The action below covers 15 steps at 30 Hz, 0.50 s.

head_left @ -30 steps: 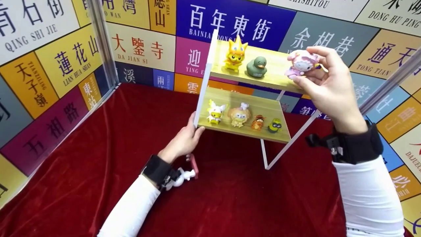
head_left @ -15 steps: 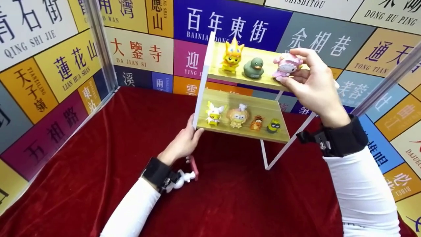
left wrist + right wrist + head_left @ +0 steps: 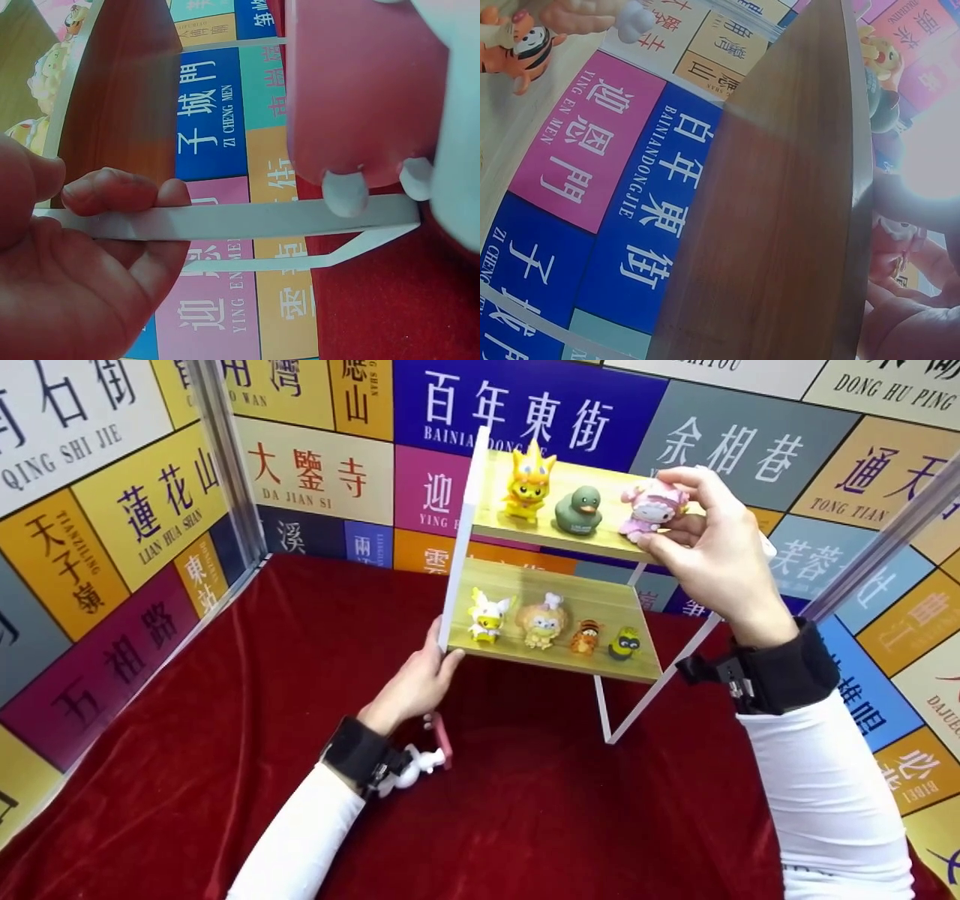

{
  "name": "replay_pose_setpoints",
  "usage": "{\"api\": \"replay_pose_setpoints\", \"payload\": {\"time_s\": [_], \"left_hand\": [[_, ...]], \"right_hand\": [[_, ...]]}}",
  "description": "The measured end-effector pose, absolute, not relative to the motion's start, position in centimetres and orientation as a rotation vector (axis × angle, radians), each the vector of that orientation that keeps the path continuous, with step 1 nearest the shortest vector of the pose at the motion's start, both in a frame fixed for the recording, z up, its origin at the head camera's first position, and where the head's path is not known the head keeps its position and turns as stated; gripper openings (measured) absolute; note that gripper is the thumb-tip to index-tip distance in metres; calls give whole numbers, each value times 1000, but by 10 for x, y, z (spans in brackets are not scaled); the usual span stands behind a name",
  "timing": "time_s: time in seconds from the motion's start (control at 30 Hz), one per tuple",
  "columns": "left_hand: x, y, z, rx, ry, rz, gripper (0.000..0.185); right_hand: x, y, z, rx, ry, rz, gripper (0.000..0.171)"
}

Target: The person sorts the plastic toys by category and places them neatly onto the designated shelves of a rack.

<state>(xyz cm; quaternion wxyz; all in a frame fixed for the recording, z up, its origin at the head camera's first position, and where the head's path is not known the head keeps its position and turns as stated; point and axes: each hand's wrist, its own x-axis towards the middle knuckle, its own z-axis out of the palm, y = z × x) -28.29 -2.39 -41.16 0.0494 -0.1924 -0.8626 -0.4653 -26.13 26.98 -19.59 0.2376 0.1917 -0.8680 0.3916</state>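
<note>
My right hand (image 3: 720, 540) pinches a pink hooded figurine (image 3: 649, 508) at the right end of the upper board of a two-tier shelf (image 3: 570, 660). Beside it on that board stand a green duck (image 3: 577, 511) and a yellow figurine with a spiky crown (image 3: 529, 484). My left hand (image 3: 420, 675) grips the shelf's white metal frame at the lower left; in the left wrist view its fingers curl round the flat bar (image 3: 300, 217). In the right wrist view the hand and pink figurine (image 3: 892, 244) are partly hidden behind the upper board's edge.
On the lower board stand a white-and-yellow figurine (image 3: 487, 616), a fluffy tan figurine (image 3: 543, 622), a tiger (image 3: 585, 637) and a small yellow-green goggled figurine (image 3: 624, 644). Red velvet cloth (image 3: 487, 810) lies under the shelf. Sign-covered walls (image 3: 315, 472) rise behind.
My right hand has moved left with the pink figurine, from the shelf's right end to closer beside the duck, and has since stayed there. The left hand keeps its grip on the frame.
</note>
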Motion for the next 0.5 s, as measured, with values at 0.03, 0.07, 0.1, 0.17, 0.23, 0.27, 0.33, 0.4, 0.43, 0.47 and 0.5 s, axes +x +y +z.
{"api": "replay_pose_setpoints", "payload": {"time_s": [0.03,0.07,0.1,0.17,0.23,0.27,0.33,0.4,0.43,0.47,0.5], "left_hand": [[-283,-24,-411,-585,-2629,-1419,66],[-283,-24,-411,-585,-2631,-1420,66],[-282,-24,-411,-587,-2628,-1417,66],[-282,-25,-411,-585,-2631,-1417,66],[-282,-25,-410,-575,-2641,-1422,67],[-282,-25,-410,-573,-2641,-1422,67],[-282,-25,-410,-568,-2645,-1429,67],[-282,-25,-411,-568,-2644,-1432,67],[-283,-25,-411,-568,-2644,-1430,67],[-283,-25,-411,-569,-2644,-1429,67],[-283,-25,-412,-568,-2646,-1430,67]], "right_hand": [[-261,270,-196,526,-2381,1076,58],[-261,270,-196,531,-2381,1082,58],[-261,270,-196,536,-2379,1087,58],[-262,271,-195,548,-2374,1101,58],[-262,272,-195,556,-2371,1110,58],[-262,272,-195,560,-2369,1113,58],[-262,272,-195,562,-2369,1117,58],[-262,273,-195,562,-2370,1121,57],[-262,273,-196,563,-2370,1124,57],[-262,273,-196,564,-2370,1128,57],[-262,273,-196,563,-2371,1129,57]]}}
